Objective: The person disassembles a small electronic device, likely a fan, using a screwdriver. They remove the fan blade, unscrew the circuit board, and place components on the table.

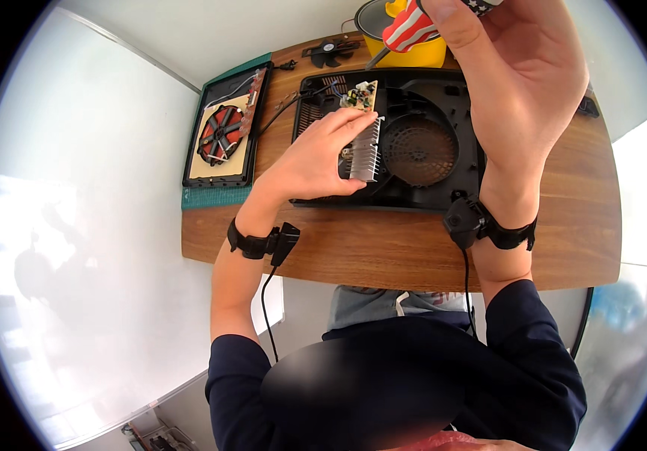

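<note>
My left hand (305, 159) is closed on a circuit board (362, 94) with a silver finned heat sink (366, 154), thumb at its near end and fingers at the far end. The board is over the left half of a black plastic appliance housing (414, 194) with a round vented grille. A black cord runs from the housing's left side. Raised at the upper right, my right hand (526, 90) is wrapped round the red and white striped handle of a screwdriver (411, 30). Its shaft points down and left above the housing's far edge.
At the left, a black-framed panel (263, 120) with a red and black coil (220, 135) lies on a green cutting mat (214, 198). A small black fan (331, 51) and a yellow bucket (425, 58) stand along the wooden table's (361, 252) far edge.
</note>
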`<state>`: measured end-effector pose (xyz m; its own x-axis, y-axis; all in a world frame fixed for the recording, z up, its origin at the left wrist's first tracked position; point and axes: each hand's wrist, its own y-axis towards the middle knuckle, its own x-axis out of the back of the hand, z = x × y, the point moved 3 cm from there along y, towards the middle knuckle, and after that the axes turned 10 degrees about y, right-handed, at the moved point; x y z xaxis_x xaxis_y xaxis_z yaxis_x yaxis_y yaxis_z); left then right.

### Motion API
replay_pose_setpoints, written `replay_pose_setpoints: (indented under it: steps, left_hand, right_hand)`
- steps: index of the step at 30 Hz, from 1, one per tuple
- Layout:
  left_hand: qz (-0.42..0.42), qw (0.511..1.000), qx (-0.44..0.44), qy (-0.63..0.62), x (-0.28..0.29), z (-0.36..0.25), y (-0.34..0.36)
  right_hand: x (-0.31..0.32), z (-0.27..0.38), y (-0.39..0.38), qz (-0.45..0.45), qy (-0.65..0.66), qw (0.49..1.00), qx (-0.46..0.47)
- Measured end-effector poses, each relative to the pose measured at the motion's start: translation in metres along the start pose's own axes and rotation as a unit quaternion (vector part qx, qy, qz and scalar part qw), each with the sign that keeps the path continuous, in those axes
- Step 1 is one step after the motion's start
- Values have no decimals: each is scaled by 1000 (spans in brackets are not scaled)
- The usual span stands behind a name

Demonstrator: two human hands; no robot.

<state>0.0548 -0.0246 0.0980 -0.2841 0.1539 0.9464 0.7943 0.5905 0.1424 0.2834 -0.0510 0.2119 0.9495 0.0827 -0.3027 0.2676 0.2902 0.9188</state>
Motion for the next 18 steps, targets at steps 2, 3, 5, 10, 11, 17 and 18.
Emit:
replay_pose_setpoints:
  steps: [2,3,5,10,11,17,18]
  left_hand:
    - [15,1000,-11,11,-1,1,-1]
    - [7,1000,-16,6,-1,2,-1]
    - [-3,1000,-2,-6,4,2,-3]
    - [-20,995,17,-100,17,6,-11]
    - [-42,991,14,-129,21,10,-12]
    - [-146,926,39,-346,15,42,-23]
    - [-160,908,44,-386,12,43,-22]
  right_hand:
    - [-3,0,-1,-7,-3,1000,-12]
    - [-5,0,-3,-14,3,1000,-22]
    - [-7,-1,-4,-17,5,999,-30]
    - [-11,-1,-8,-3,-54,995,-84]
    - [-13,2,-8,-5,-77,991,-107]
    - [-15,-1,-8,58,-95,959,-260]
    - [-19,3,-7,57,-79,947,-305]
